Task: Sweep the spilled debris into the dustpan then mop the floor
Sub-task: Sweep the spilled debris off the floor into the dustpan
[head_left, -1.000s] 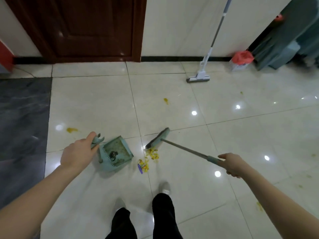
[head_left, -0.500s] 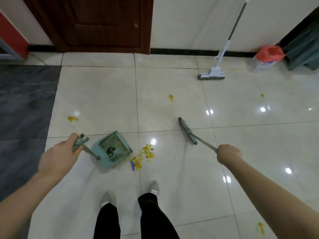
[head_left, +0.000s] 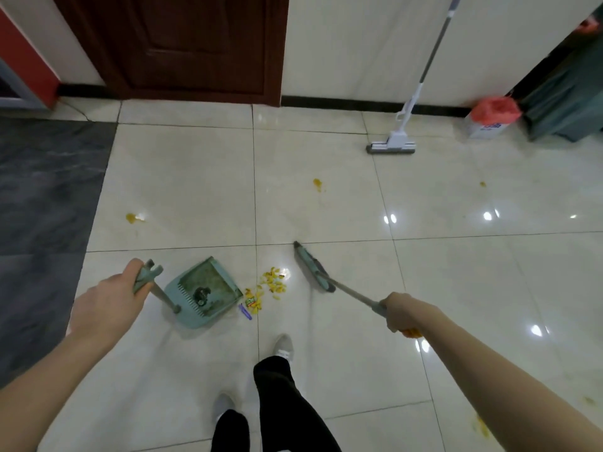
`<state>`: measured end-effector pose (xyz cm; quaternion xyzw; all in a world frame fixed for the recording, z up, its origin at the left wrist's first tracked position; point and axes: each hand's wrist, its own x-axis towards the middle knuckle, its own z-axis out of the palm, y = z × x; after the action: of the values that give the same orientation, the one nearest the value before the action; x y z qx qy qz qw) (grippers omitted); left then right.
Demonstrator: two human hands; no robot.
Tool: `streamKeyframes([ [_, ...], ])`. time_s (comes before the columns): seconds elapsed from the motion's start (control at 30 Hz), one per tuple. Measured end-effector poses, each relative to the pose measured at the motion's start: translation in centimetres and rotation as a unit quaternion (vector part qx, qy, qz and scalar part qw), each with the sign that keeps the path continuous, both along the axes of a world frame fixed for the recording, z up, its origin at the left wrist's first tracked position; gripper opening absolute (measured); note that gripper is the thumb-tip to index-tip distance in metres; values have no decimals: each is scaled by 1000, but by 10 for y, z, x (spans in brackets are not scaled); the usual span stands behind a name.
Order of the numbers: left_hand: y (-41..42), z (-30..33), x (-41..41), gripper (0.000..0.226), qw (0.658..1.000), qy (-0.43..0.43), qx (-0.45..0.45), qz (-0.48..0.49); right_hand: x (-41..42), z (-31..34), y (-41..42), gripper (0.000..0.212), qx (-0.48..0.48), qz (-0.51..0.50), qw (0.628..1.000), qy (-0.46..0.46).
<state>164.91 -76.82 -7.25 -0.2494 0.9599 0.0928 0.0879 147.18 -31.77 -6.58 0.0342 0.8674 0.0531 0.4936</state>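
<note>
Left hand (head_left: 107, 308) clenches the top of the dustpan handle (head_left: 148, 277), fingers wrapped round it. The dustpan (head_left: 204, 293) sits on the floor (head_left: 182, 190) just past and to the right of that grip, mouth facing right, a dark clump lying inside. Right hand (head_left: 403, 313) grasps the broom handle (head_left: 354, 295), fingers curled round the shaft. The broom head (head_left: 313, 267) is ahead and to the left of that grip, down at the floor. Between the two grips lies the debris (head_left: 269, 287): a scatter of yellow bits and a small blue scrap, just off the dustpan's open edge, a little apart from the broom head. Yellow stains (head_left: 133, 218) dot the tiles farther out. The mop (head_left: 393, 145) leans against the far wall, well beyond the right grip.
</note>
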Motion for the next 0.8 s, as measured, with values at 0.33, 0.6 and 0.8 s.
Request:
streamKeyframes([
  [0.33, -5, 2, 76, 17, 999, 39, 17, 2, 45, 41, 2, 55, -34, -29, 998, 43],
  [0.6, -8, 3, 127, 21, 999, 21, 7, 38, 78, 2, -54, 32, -20, 9, 991, 133],
  [0.8, -7, -4, 153, 24, 999, 4, 5, 47, 99, -22, -80, 34, -37, 20, 995, 93],
])
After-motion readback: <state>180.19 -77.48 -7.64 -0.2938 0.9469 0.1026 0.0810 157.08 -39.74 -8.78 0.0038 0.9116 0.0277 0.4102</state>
